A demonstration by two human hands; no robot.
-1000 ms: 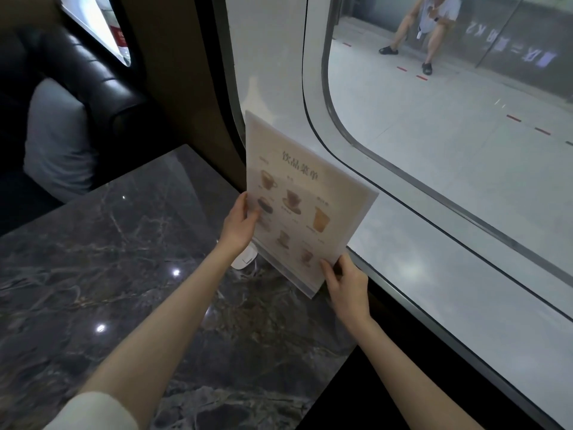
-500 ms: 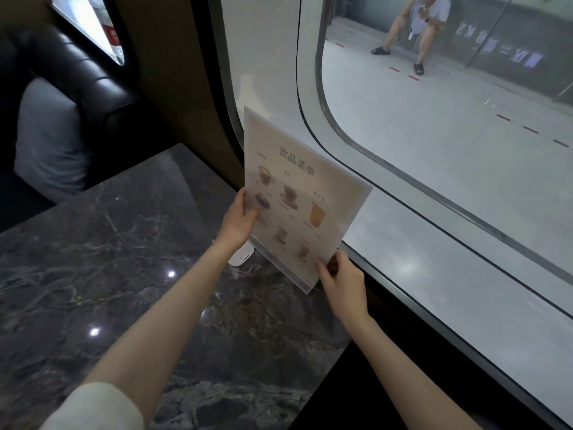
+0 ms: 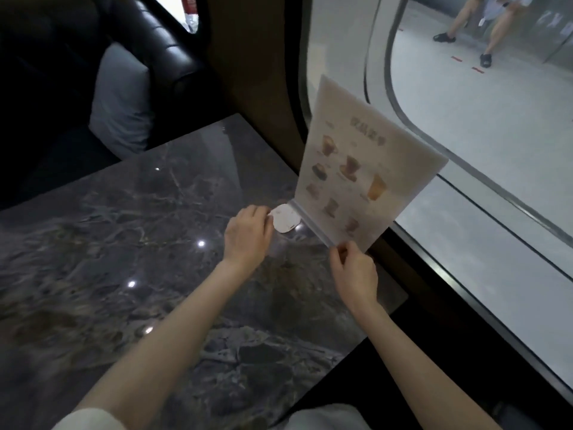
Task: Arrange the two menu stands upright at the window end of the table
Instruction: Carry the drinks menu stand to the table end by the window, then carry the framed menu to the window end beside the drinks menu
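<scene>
A clear acrylic menu stand [image 3: 366, 169] with a printed drinks sheet stands upright on the dark marble table [image 3: 124, 243], at the end by the window. My right hand [image 3: 353, 268] pinches its near bottom corner. My left hand [image 3: 248, 234] rests on the table by the stand's clear foot, its fingertips at a small white round card [image 3: 286, 222]; whether it grips the card or the foot I cannot tell. Only one menu stand is in view.
The curved window frame [image 3: 381, 88] runs along the table's right end, with a dark sill [image 3: 434, 268] beside it. A black leather bench [image 3: 167, 48] with a grey cushion [image 3: 121, 100] faces me. Outside, a person's legs [image 3: 477, 29] show on the pale floor.
The stand has come down from being held to standing on the table by the window. My left hand dropped from its left edge to the base; the view shifted left.
</scene>
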